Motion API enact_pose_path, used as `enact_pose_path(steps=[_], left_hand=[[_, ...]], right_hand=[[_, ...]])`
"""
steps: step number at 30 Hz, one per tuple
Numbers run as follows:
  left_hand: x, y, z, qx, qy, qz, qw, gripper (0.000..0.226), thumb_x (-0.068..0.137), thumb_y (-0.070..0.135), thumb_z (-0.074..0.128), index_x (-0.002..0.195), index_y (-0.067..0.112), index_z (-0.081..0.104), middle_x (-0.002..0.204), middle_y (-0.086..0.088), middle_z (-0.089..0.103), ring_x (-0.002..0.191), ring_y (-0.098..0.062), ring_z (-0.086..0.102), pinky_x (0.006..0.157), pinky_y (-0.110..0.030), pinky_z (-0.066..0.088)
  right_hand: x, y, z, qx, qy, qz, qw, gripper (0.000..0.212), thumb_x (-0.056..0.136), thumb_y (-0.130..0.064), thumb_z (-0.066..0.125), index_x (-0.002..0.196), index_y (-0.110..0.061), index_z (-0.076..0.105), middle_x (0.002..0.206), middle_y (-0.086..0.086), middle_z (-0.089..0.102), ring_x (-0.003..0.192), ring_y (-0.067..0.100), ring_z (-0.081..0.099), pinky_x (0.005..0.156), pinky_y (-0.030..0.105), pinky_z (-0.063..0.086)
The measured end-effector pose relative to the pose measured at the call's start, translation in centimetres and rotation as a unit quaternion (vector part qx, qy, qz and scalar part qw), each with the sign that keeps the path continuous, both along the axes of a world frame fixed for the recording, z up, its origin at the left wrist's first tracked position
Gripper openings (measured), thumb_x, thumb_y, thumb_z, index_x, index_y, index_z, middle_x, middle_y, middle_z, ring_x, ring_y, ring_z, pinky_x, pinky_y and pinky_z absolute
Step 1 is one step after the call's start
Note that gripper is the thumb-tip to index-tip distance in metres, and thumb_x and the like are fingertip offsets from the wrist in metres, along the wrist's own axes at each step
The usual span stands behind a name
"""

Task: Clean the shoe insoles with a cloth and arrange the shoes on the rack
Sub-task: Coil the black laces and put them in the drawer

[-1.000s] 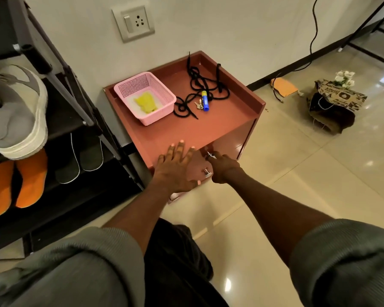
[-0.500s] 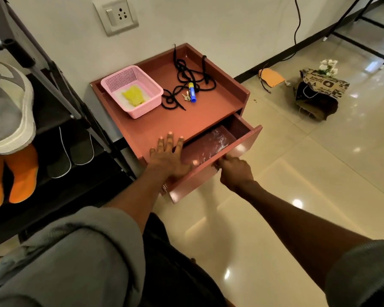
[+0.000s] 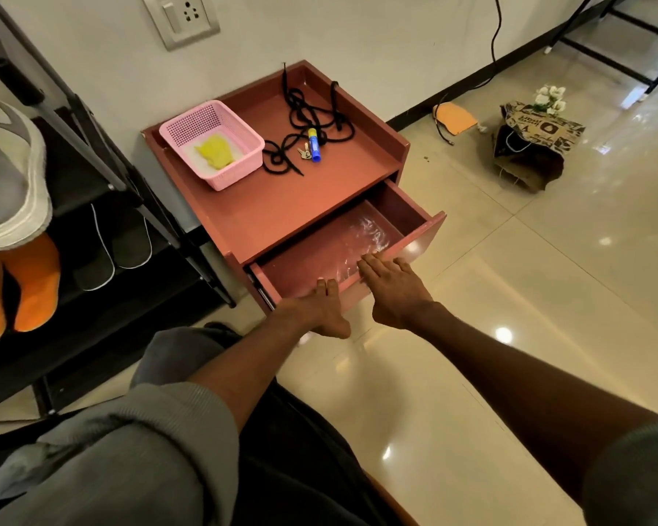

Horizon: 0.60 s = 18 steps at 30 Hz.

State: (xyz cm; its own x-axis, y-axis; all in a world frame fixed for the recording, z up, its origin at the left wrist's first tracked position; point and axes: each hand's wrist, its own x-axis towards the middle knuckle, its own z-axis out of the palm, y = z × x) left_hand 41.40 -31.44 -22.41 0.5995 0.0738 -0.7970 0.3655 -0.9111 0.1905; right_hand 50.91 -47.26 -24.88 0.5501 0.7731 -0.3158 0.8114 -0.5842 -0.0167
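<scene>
Floor (image 3: 528, 298) of glossy cream tile, wall (image 3: 358, 32) behind with a socket plate (image 3: 181, 17) high up. Black rack (image 3: 103, 176) at left, against the wall: grey shoe (image 3: 4, 176) with a thick white sole on an upper shelf, orange pair (image 3: 23, 282) below it, dark pair (image 3: 111, 244) with white edging just beside. Reddish-brown cabinet (image 3: 282, 206) next to the rack, back against the wall, raised lip round its top. Drawer (image 3: 358, 237) pulled well out, crinkled clear plastic (image 3: 361, 237) lying on its bottom. Paper bag (image 3: 536, 146) on the floor well to the right, white flowers (image 3: 549, 97) at its top, orange flat piece (image 3: 454, 117) near the skirting.

On the cabinet top: pink basket (image 3: 244, 134) at the left rear, yellow cloth (image 3: 215, 151) crumpled inside it. Black laces (image 3: 308, 119) tangled just right of the basket, blue and yellow tube (image 3: 314, 145) lying across them, keys (image 3: 304, 151) touching the tube.

Left hand (image 3: 316, 309) curled over the drawer's front edge near its middle, fingers hooked inside, thumb underneath, gripping the panel. Right hand (image 3: 392, 286) just beside it, flat and slack, fingers extended over the same edge and resting on the plastic, grasping nothing. Grey sleeves pushed up both forearms.
</scene>
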Motion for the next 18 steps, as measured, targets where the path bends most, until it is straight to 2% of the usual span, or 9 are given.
enact_pose_path(steps=[4, 7, 11, 14, 17, 18], left_hand=[[-0.6, -2.2, 0.1, 0.015, 0.021, -0.052, 0.998, 0.107, 0.094, 0.049, 0.054, 0.159, 0.011, -0.023, 0.168, -0.011, -0.024, 0.158, -0.030, -0.006, 0.125, -0.056, 0.016], [-1.0, -3.0, 0.2, 0.006, 0.009, -0.062, 0.998, 0.101, 0.098, 0.050, 0.049, 0.159, 0.011, -0.020, 0.169, -0.010, -0.023, 0.158, -0.027, -0.006, 0.126, -0.053, 0.015], [-0.5, -1.5, 1.4, -0.002, -0.104, -0.020, 0.994, 0.085, 0.104, 0.034, 0.046, 0.161, 0.005, -0.011, 0.170, -0.017, -0.013, 0.158, -0.031, -0.007, 0.128, -0.049, 0.009], [0.3, 2.5, 2.8, 0.073, -0.218, -0.029, 0.973, 0.082, 0.103, 0.038, 0.045, 0.162, 0.005, -0.001, 0.171, -0.016, -0.003, 0.158, -0.031, 0.000, 0.127, -0.050, 0.013], [1.3, 7.8, 3.6, 0.142, -0.257, -0.005, 0.956, 0.081, 0.102, 0.043, 0.047, 0.162, 0.008, 0.007, 0.171, -0.015, 0.002, 0.158, -0.031, 0.004, 0.126, -0.052, 0.016], [1.8, 9.6, 3.7, 0.166, -0.266, 0.001, 0.950, 0.079, 0.102, 0.044, 0.046, 0.162, 0.009, 0.009, 0.171, -0.015, 0.003, 0.158, -0.032, 0.005, 0.126, -0.052, 0.015]], right_hand=[[-0.8, -2.1, 0.6, 0.010, -0.015, -0.001, 1.000, 0.078, 0.089, -0.036, 0.034, 0.163, -0.012, 0.029, 0.170, 0.010, 0.030, 0.157, 0.029, 0.027, 0.129, 0.051, 0.016], [-1.3, -3.0, 1.0, 0.022, -0.042, 0.013, 0.999, 0.072, 0.094, -0.041, 0.025, 0.158, -0.012, 0.041, 0.164, 0.010, 0.042, 0.151, 0.029, 0.039, 0.127, 0.050, 0.020], [-0.5, -2.8, 1.1, 0.067, -0.060, -0.018, 0.996, 0.068, 0.101, -0.043, 0.020, 0.159, -0.011, 0.038, 0.164, 0.011, 0.041, 0.151, 0.029, 0.041, 0.127, 0.052, 0.021], [0.7, -0.6, 1.5, 0.107, -0.056, -0.041, 0.992, 0.066, 0.100, -0.039, 0.025, 0.159, -0.013, 0.038, 0.164, 0.010, 0.041, 0.151, 0.029, 0.040, 0.125, 0.051, 0.026], [2.2, 3.2, 2.7, 0.141, -0.049, -0.044, 0.988, 0.068, 0.099, -0.041, 0.016, 0.157, -0.016, 0.041, 0.162, 0.007, 0.045, 0.149, 0.026, 0.041, 0.123, 0.050, 0.030], [2.9, 4.8, 3.1, 0.154, -0.046, -0.045, 0.986, 0.064, 0.101, -0.041, 0.020, 0.155, -0.016, 0.044, 0.160, 0.006, 0.047, 0.148, 0.026, 0.044, 0.122, 0.049, 0.033]])
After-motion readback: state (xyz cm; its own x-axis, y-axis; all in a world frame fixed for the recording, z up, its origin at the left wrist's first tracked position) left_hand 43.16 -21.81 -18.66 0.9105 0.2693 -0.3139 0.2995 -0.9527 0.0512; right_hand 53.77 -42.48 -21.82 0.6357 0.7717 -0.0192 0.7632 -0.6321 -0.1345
